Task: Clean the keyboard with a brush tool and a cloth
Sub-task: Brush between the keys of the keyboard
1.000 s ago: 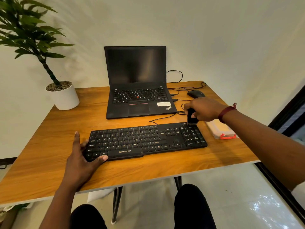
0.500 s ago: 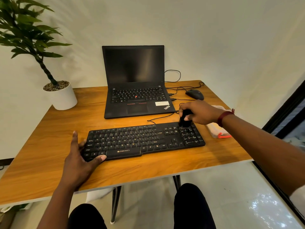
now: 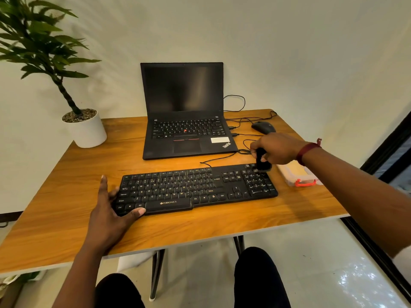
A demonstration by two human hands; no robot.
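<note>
So the brush [image 3: 262,161] has slid a bit to the right since half a second ago. It was over the left side of the number pad's top row, and now it's closer to the keyboard's [image 3: 195,187] far right corner, around 2 o'clock on the board. The right hand [image 3: 277,150] went with it. The left hand [image 3: 111,210] and the keyboard haven't budged.

The right hand is wrapped around the brush's black handle, fingers curled over it and knuckles up. The lower end is down on the keys at the top of the number pad. I can't make out the bristles, it's all dark on dark. There's a red wristband [image 3: 308,152] on that wrist.

The left hand is spread flat at the keyboard's 8 o'clock corner, with the thumb pressing the front edge near the Alt key and the fingers lying along the left end.

The keyboard sits mid-counter [image 3: 66,196], roughly parallel to the near edge. From there the laptop [image 3: 184,121] is open at 12 o'clock, the mouse [image 3: 263,127] is at 1, the plant pot [image 3: 85,130] is at 10, and a plastic box [image 3: 298,174] with an orange clip sits just beside it at 3.
</note>
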